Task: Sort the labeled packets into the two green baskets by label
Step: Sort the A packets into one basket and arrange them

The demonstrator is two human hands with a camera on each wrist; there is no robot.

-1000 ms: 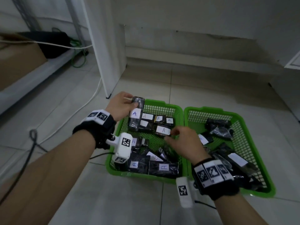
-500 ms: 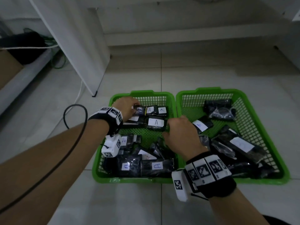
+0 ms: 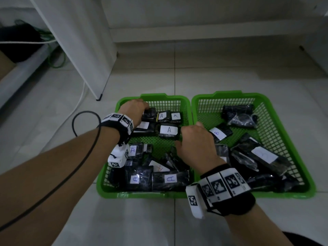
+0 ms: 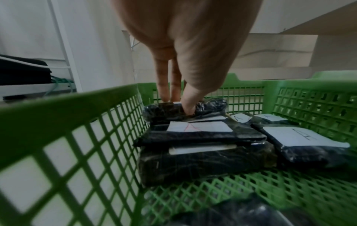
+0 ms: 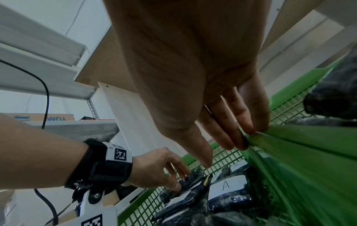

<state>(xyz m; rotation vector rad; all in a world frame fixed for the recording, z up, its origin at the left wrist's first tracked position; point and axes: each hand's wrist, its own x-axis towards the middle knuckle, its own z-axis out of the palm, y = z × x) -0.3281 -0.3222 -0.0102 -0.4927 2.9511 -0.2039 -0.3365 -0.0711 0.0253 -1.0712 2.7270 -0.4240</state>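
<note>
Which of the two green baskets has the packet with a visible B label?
The right basket. Its packet by the inner wall shows a B label, whereas every readable label in the left basket is an A.

Dim, flat indoor light w/ a cool grey cast; no hard shadows on the floor tiles [image 3: 142, 219]. Head view bends straight lines at the edges, wide-angle. Faint glare on plastic wrap of the packets [image 3: 257, 157]. Left wrist view: near basket wall [image 4: 58, 137] blurred, palm out of focus. Right wrist view soft, smeared green at right.
</note>
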